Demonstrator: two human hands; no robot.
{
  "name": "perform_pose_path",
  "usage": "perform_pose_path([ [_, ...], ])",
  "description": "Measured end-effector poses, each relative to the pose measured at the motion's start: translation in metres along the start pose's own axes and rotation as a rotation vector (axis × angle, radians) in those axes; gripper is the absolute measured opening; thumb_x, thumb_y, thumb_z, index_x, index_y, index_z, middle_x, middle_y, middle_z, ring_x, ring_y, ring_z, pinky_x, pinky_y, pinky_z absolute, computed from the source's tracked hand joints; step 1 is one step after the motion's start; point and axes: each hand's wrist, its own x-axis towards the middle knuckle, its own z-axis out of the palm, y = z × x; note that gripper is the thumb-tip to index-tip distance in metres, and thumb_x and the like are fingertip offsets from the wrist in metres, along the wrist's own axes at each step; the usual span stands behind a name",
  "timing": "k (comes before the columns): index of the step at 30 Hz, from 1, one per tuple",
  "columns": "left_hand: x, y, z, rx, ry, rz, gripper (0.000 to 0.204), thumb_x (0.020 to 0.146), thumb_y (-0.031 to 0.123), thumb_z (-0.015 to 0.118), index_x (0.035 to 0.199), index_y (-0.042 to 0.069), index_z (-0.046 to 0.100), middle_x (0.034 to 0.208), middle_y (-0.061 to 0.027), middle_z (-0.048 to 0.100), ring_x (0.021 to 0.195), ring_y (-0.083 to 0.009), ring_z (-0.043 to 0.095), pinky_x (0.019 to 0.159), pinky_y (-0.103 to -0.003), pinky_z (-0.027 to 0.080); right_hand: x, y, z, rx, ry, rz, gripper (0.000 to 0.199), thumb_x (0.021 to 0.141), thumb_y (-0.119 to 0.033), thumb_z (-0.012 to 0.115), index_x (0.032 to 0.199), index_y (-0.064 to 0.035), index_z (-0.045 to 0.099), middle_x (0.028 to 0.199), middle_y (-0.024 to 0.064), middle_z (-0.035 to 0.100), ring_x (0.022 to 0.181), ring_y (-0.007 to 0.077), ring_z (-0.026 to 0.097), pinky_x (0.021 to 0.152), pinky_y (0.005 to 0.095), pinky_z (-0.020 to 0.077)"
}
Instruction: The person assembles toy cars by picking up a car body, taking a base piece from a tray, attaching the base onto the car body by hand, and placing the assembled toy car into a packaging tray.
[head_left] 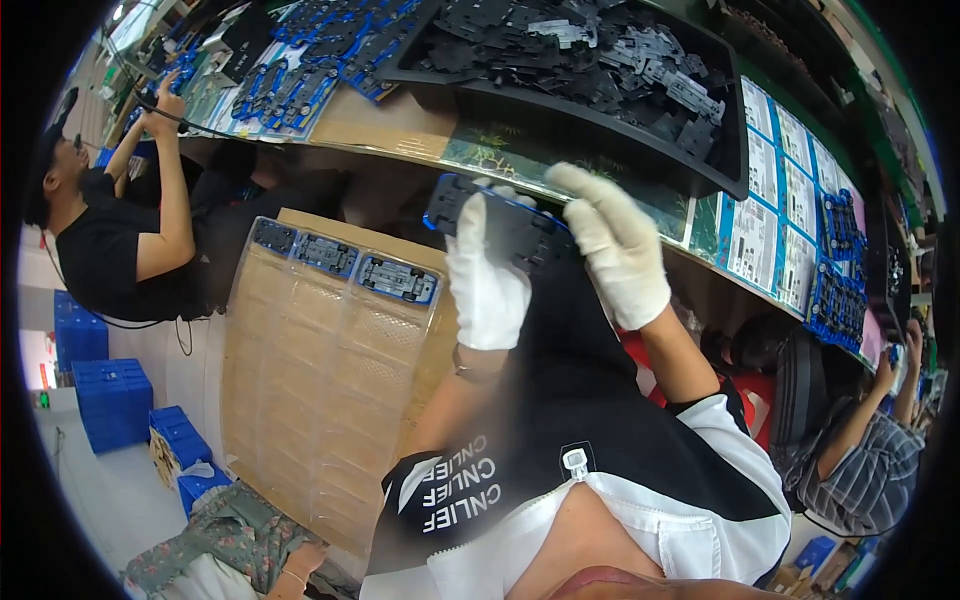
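Note:
A toy car (pixel 528 222) with a blue body shows its black underside, held just off the bench's front edge. My left hand (pixel 487 285), in a white glove, grips it, thumb across the underside and fingers beneath. My right hand (pixel 618 250), also gloved in white, is beside the car's right end with its fingers stretched out. Whether its fingertips touch the car I cannot tell. To the left lies a carton (pixel 262 450) with a clear plastic tray of compartments (pixel 310 390). Several compartments along its far edge hold blue cars (pixel 398 279), undersides up.
On the bench (pixel 385 127), a black bin (pixel 735 165) holds many dark and grey chassis parts (pixel 600 65). Blue cars (pixel 290 90) cluster left of it; more (pixel 838 285) stand at right beside printed sheets (pixel 765 235). Co-workers (pixel 130 230) sit on both sides. Blue crates (pixel 112 400) stand at left.

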Motion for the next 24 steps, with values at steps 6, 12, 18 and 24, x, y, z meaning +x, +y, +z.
perform_pose_path([
  [6, 0.01, -0.003, -0.003, 0.329, 0.113, 0.103, 0.037, 0.098, 0.032, 0.062, 0.117, 0.001, 0.059, 0.108, -0.01, 0.067, 0.097, -0.0225, 0.065, 0.093, -0.037, 0.052, -0.016, 0.009, 0.01, 0.445, -0.023, 0.473, 0.055, 0.094, -0.024, 0.07, 0.142, -0.0036, 0.051, 0.124, 0.0068, 0.061, 0.1, 0.0136, 0.06, 0.08, 0.0286, 0.054],
  [12, 0.005, -0.021, -0.009, 0.485, 0.123, 0.331, 0.042, 0.097, 0.036, 0.064, 0.12, 0.003, 0.056, 0.107, -0.009, 0.068, 0.094, -0.02, 0.068, 0.086, -0.035, 0.055, -0.023, 0.03, 0.006, 0.45, 0.014, 0.425, 0.069, 0.087, -0.018, 0.078, 0.145, -0.0001, 0.046, 0.134, 0.0109, 0.057, 0.109, 0.0149, 0.059, 0.086, 0.0273, 0.0527],
  [18, -0.008, -0.033, -0.029, 1.438, 0.15, 0.639, 0.075, 0.077, -0.014, 0.057, 0.145, 0.016, 0.046, 0.132, -0.0309, 0.049, 0.117, -0.0479, 0.054, 0.103, -0.049, 0.043, -0.023, 0.025, 0.003, 0.457, 0.033, 0.448, 0.055, 0.094, -0.016, 0.07, 0.142, 0.0013, 0.047, 0.124, 0.0105, 0.062, 0.096, 0.0164, 0.064, 0.079, 0.0308, 0.0586],
  [24, 0.004, -0.005, -0.017, 1.358, -0.017, 0.795, 0.062, 0.083, -0.007, 0.062, 0.14, 0.011, 0.048, 0.131, -0.0229, 0.052, 0.116, -0.0356, 0.057, 0.1, -0.046, 0.046, -0.017, 0.028, 0.014, 0.459, -0.05, 0.323, 0.07, 0.085, -0.019, 0.082, 0.142, -0.0008, 0.047, 0.128, 0.0087, 0.058, 0.108, 0.0148, 0.057, 0.089, 0.028, 0.0508],
])
